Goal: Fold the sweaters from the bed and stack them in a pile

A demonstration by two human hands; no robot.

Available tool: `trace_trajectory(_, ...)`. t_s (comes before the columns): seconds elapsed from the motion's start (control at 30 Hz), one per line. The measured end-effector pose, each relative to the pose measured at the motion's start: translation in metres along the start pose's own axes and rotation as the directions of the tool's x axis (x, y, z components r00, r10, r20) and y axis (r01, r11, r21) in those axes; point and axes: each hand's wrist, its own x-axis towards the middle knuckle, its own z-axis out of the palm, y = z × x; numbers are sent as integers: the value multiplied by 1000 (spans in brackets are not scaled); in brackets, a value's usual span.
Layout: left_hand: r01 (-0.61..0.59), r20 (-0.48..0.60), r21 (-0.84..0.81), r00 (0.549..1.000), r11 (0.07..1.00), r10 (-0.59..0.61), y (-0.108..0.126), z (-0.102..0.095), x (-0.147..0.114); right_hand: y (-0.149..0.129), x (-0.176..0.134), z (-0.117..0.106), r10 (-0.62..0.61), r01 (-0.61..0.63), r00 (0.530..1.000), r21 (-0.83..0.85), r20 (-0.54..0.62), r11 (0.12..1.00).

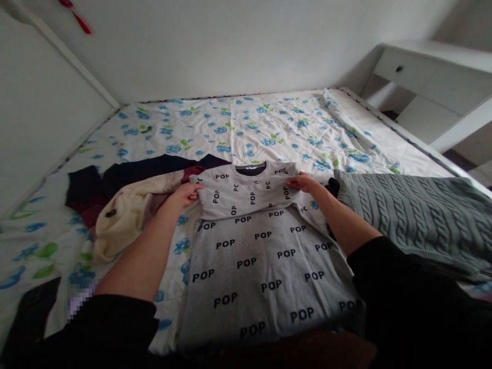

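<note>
A grey sweatshirt [249, 246] printed with "POP" lies on the bed in front of me, its neckline at the far end. Both sleeves are laid in across the upper chest, with a fold line below them. My left hand [187, 195] pinches the sweatshirt's left edge near the shoulder. At the opposite edge, my right hand [303, 183] grips the fabric by the other shoulder, fingers closed. The bottom hem is dark and partly hidden close to my body.
A cream garment [126, 215] and a dark navy and maroon garment [154, 166] lie to the left. On the right is a grey-green cable-knit sweater [411, 215]. Blue-flowered bedding [230, 128] covers the bed. A white cabinet [434, 92] stands beyond its right edge.
</note>
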Motion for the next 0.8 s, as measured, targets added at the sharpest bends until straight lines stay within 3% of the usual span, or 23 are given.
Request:
trace_trajectory(0.1,-149,-10,-122,989,981,149,31,1,-12,-29,-11,-4,-53,57,998,108,-36,992)
trace_trajectory(0.2,-297,-15,-250,953,921,303,44,-12,-51,-49,-41,-27,-231,217,972,264,26,940)
trace_trajectory(0.3,-351,64,-301,920,887,386,12,-35,-110,-35,-87,-69,-336,283,935,331,115,900)
trace_trajectory(0.37,-301,155,-131,935,945,319,-30,-50,-150,-4,-122,-97,-283,228,947,300,154,926)
trace_trajectory(0.4,-263,198,35,948,964,251,-53,-57,-168,14,-139,-109,-214,166,963,262,167,951)
trace_trajectory(0.47,-269,296,321,939,908,173,-93,-66,-196,52,-168,-124,-4,-21,981,123,194,992)
trace_trajectory(0.53,-336,350,434,918,836,188,-117,-71,-215,81,-190,-127,172,-173,967,-9,189,985)
trace_trajectory(0.6,-367,330,472,917,802,225,-124,-70,-226,99,-203,-122,223,-213,967,-87,124,973)
trace_trajectory(0.7,-405,232,547,914,733,332,-120,-55,-236,110,-212,-110,90,-84,995,-162,30,983)
trace_trajectory(0.8,-583,332,585,806,563,490,-123,-28,-249,117,-216,-105,-69,76,997,-251,38,965)
